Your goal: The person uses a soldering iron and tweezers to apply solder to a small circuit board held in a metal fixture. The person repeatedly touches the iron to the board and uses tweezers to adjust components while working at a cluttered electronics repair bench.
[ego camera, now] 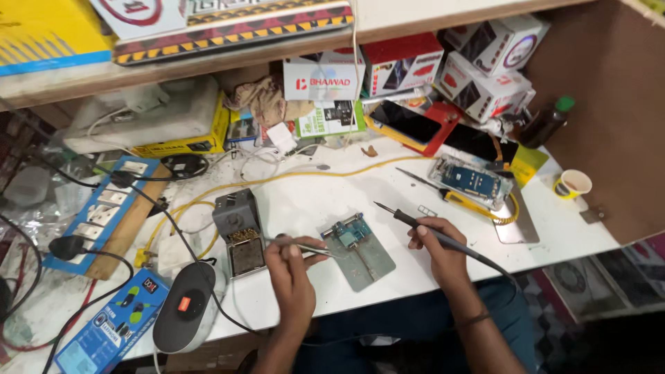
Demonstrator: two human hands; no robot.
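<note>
My left hand (291,266) grips metal tweezers (313,247) whose tips reach a small blue circuit board (348,230) clamped on a grey metal holder plate (366,264). A black soldering iron (415,223) sits in my right hand (440,246). Its tip points up and left, lifted a little above and to the right of the board. The iron's cable runs off past my right wrist.
A grey tip-cleaner stand with brass wool (240,232) sits left of my left hand. A power strip (104,211), a grey oval device (185,306), an opened phone (473,181), a paper cup (573,184), boxes and yellow cables crowd the white bench.
</note>
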